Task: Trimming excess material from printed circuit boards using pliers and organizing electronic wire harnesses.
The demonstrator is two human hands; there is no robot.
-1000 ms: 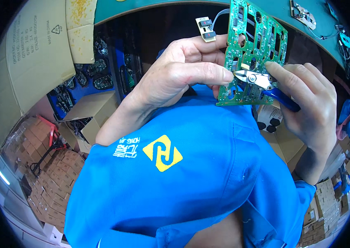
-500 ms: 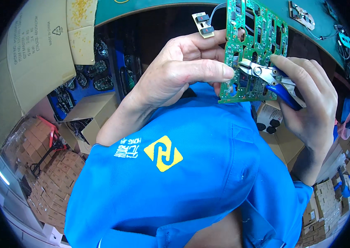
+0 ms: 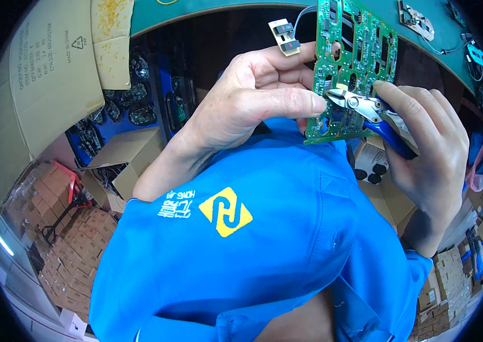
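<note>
My left hand (image 3: 270, 94) grips a green circuit board (image 3: 361, 51) by its left edge, thumb in front and fingers behind. The board stands nearly upright, with several cut-out slots and small parts on it. A small cream board (image 3: 284, 37) with two black parts hangs from it on grey wires by my fingers. My right hand (image 3: 429, 125) is closed around blue-handled side cutters (image 3: 386, 128). Their metal jaws lie against the lower left part of the board's face, near my left thumb. Whether a lead is between the jaws is too small to tell.
Behind the board runs a green tabletop (image 3: 207, 18), with another wired cream board (image 3: 415, 21) at the right. A large cardboard box (image 3: 53, 74) stands at the left. Black parts lie on a blue tray (image 3: 104, 131). An open carton (image 3: 130, 151) and stacked boxes (image 3: 76, 256) are lower left.
The board and both hands have shifted slightly right and down. The cutters' jaws have moved a little down the board's face, nearer my left thumb.
</note>
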